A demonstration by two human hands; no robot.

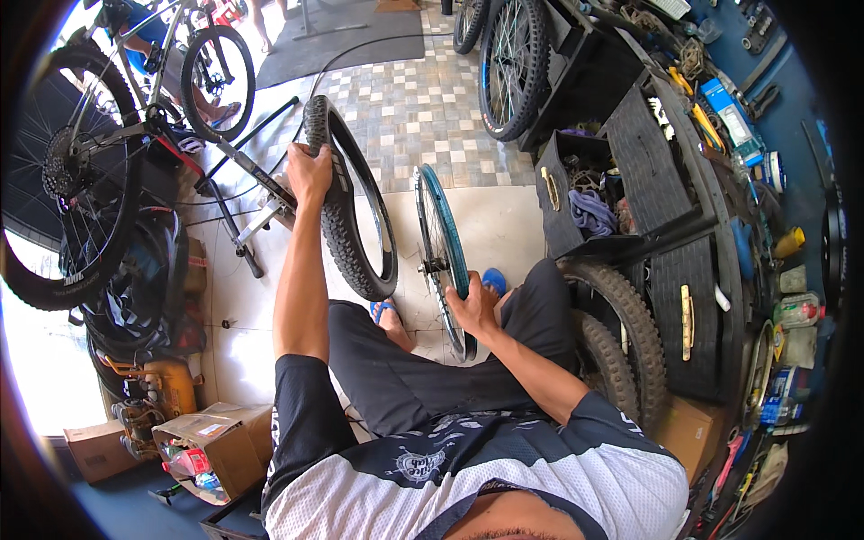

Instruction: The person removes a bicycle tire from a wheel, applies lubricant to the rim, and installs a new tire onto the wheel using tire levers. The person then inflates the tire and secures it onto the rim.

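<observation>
My left hand (310, 173) is closed around the upper part of a loose black knobby bicycle tire (344, 236). The tire hangs upright in front of my left knee, and its open middle shows no wheel inside. Low on the near side of a bare bicycle wheel (457, 236), my right hand (472, 306) grips the rim. That wheel stands upright between my legs, with a teal band around its rim and thin spokes running to a hub. Tire and wheel are apart from each other.
A bicycle (135, 117) is at the left beside a repair stand (225, 211). At the right are an open drawer (576, 193) with rags and a tool-covered bench (720, 180). Knobby tires (630, 324) lean by my right leg. A cardboard box (220, 441) sits lower left.
</observation>
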